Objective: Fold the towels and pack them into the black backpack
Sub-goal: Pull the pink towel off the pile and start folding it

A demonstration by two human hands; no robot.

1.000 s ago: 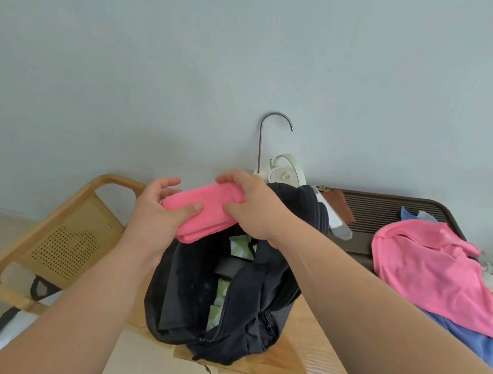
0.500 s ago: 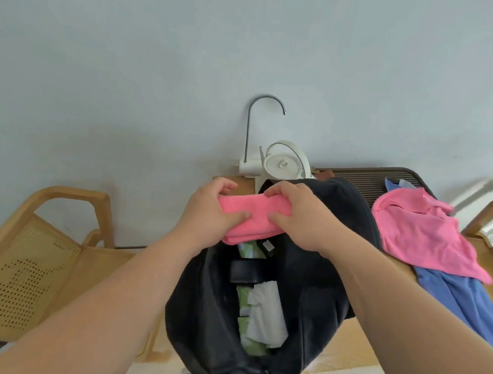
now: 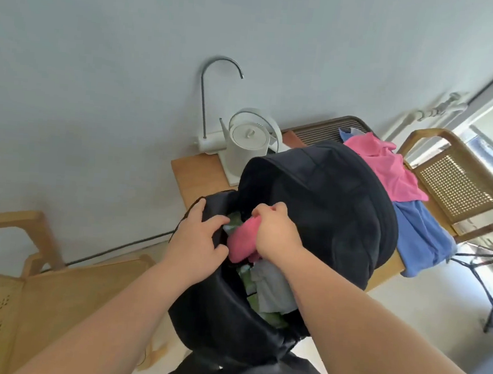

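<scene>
Towel (image 3: 242, 239), pink and folded, sits half inside black backpack (image 3: 327, 199); right hand (image 3: 277, 233) clutches it, left hand (image 3: 197, 239) grips the rim.

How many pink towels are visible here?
2. A folded pink towel, gripped by the right hand, is in the mouth of the black backpack; an unfolded pink towel lies on the table behind. More may be hidden inside.

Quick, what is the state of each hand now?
Left hand: holds the rim of the black backpack.
Right hand: grips the pink towel in the backpack's opening.
</scene>
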